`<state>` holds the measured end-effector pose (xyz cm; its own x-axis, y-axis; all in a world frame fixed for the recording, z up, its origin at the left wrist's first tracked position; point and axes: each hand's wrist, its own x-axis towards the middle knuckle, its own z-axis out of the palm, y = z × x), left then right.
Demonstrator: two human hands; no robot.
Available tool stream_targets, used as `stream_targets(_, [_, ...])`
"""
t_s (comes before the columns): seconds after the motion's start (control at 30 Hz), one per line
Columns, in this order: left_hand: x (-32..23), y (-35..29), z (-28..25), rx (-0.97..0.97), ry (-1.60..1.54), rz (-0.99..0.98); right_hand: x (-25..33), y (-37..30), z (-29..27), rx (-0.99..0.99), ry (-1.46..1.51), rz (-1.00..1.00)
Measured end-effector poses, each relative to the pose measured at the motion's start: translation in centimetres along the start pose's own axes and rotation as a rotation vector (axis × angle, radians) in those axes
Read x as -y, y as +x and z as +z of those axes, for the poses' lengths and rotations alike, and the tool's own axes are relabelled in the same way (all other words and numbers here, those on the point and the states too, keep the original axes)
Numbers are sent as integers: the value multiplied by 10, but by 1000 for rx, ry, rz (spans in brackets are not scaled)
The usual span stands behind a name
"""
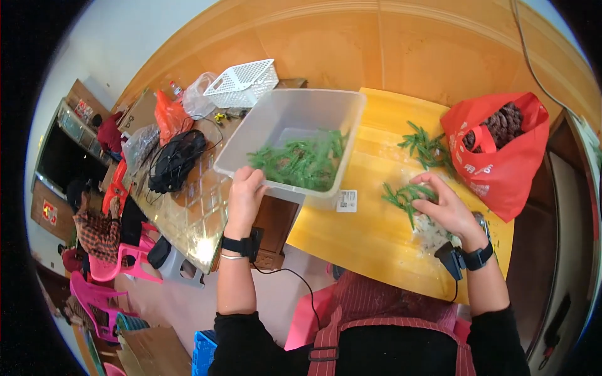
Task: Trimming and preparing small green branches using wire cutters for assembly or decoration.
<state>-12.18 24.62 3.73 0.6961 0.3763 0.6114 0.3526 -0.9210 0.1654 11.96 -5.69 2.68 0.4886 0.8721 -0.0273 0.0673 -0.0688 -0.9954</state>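
My left hand (248, 187) is closed on the near left corner of a translucent plastic bin (291, 103), gripping its rim. Green artificial-looking leafy sprigs (298, 163) lie heaped in the bottom of this bin. Over the yellow table (351, 241), my right hand (446, 210) has its thumb and fingers closed round a green sprig (401, 197). Beneath that hand is a small pile of whitish bits (433, 233), partly covered. More green sprigs (425, 144) rest on the table beyond it, beside a red bag (520, 166) with dark brown, bumpy contents (501, 125).
Left of the bin, a glossy table (200, 219) bears a black bag with cables (177, 161), an orange plastic bag (170, 116) and a white basket (244, 81). Pink chairs (94, 301) and a seated person in a checked shirt (97, 235) are farther left. A wooden panel stands behind.
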Motion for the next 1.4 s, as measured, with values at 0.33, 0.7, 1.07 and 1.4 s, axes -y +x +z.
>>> stream_targets(0.33, [31,7,3,48,40,37,-3,-5,0,16,-138,-35])
stream_targets(0.7, [4,9,-19,198,143,-15,7,-11,1,35,-67,2])
stream_targets(1.07, [-166,-11,15,348,-1364,-266,30,-33,20,124,361,-31])
stream_targets(1.4, [-200,-6,35,538,-1635,-583,32,-50,17,-19,432,3])
